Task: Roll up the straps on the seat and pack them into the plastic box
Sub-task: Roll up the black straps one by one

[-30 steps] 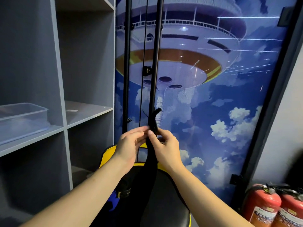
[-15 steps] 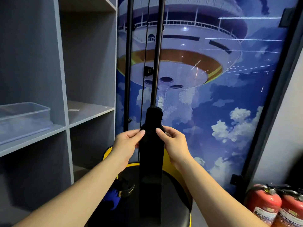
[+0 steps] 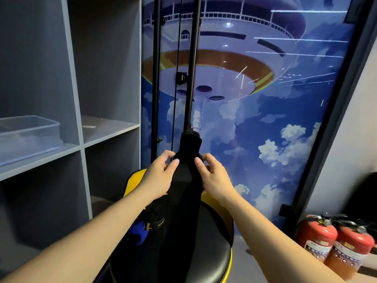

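A wide black strap (image 3: 184, 190) stands upright in front of me, its top end sticking up above my fingers and its length hanging down over the black and yellow seat (image 3: 212, 242). My left hand (image 3: 158, 176) pinches the strap's left edge and my right hand (image 3: 214, 176) pinches its right edge, both near the top. More dark straps (image 3: 153, 221), one with blue on it, lie on the seat's left side. A clear plastic box (image 3: 28, 135) sits on the grey shelf at the far left.
A grey shelving unit (image 3: 81, 123) fills the left side. Two black vertical poles (image 3: 156, 78) stand behind the seat against a blue poster wall. Two red fire extinguishers (image 3: 334, 240) stand on the floor at the lower right.
The strap's top was bent and narrow a second ago; now it is spread flat and held upright between both hands. My hands moved slightly apart to its edges.
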